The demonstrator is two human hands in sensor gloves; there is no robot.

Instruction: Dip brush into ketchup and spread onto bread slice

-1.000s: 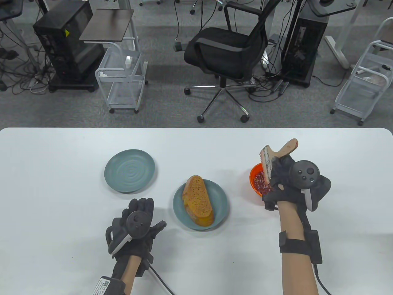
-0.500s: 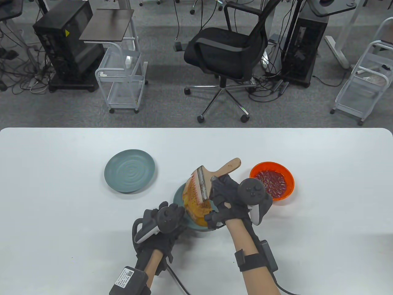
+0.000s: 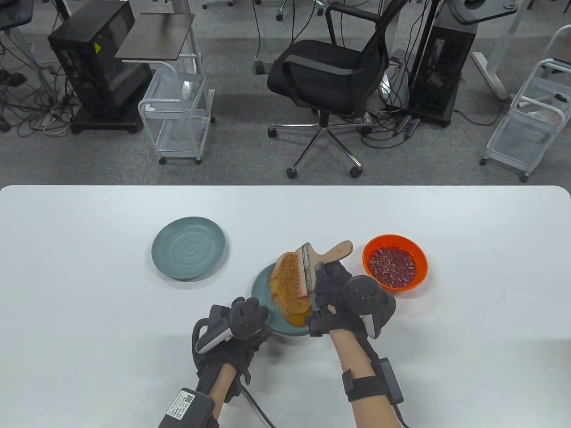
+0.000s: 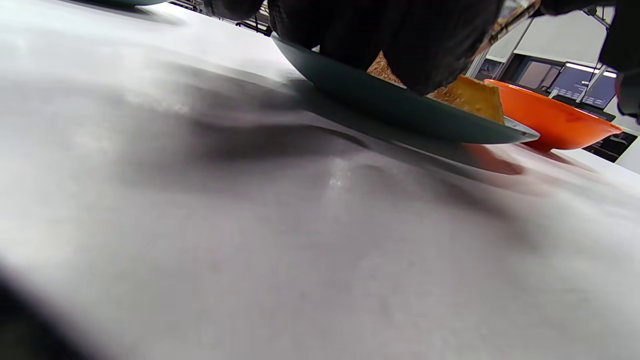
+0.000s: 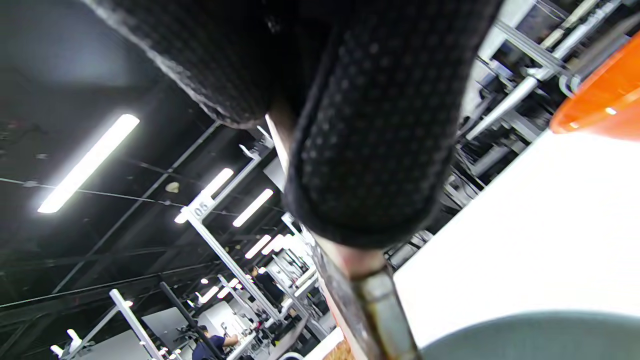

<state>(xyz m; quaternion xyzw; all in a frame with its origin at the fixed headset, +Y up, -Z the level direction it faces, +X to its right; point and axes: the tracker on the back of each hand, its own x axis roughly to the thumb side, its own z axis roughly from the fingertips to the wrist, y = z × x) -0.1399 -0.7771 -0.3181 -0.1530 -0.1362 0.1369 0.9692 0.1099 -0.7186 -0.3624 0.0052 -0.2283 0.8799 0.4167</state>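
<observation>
Wide flat pastry brush w/ pale wooden handle and metal ferrule [image 3: 312, 267]: held in the right hand [image 3: 341, 296], gloved fingers curled tight round the handle just behind the ferrule, handle end pointing up and away toward the bowl. A grip that close to the head gives control of bristle pressure, probably why it's held there. Bristles are down on the toasted golden-brown bread slice [image 3: 290, 285], lying across its right side, so this looks like mid-spread, not dipping. In the right wrist view only glove, ferrule and a bit of handle show; bristle contact can't be confirmed there.

Left hand [image 3: 236, 323] sits at the near-left rim of the grey-blue round plate under the bread [image 3: 261, 290]. Left wrist view shows its fingers over the plate edge, apparently steadying it so the plate doesn't slide under the strokes; whether the fingers actually curl round the rim or just press on it is hard to tell, too dark and close.

Containers:
- plate under bread: holds the one slice, lying lengthwise front to back, surface orange-tinted; near end looks wetter, yellower.
- small orange plastic bowl [image 3: 395, 263]: just right of that plate, near the brush handle, holds dark red ketchup, a shallow layer. Close by for easy re-dips.
- second grey-blue ridged plate [image 3: 188, 247]: well apart to the left, nothing on it.

All on the white table [image 3: 89, 312].
</observation>
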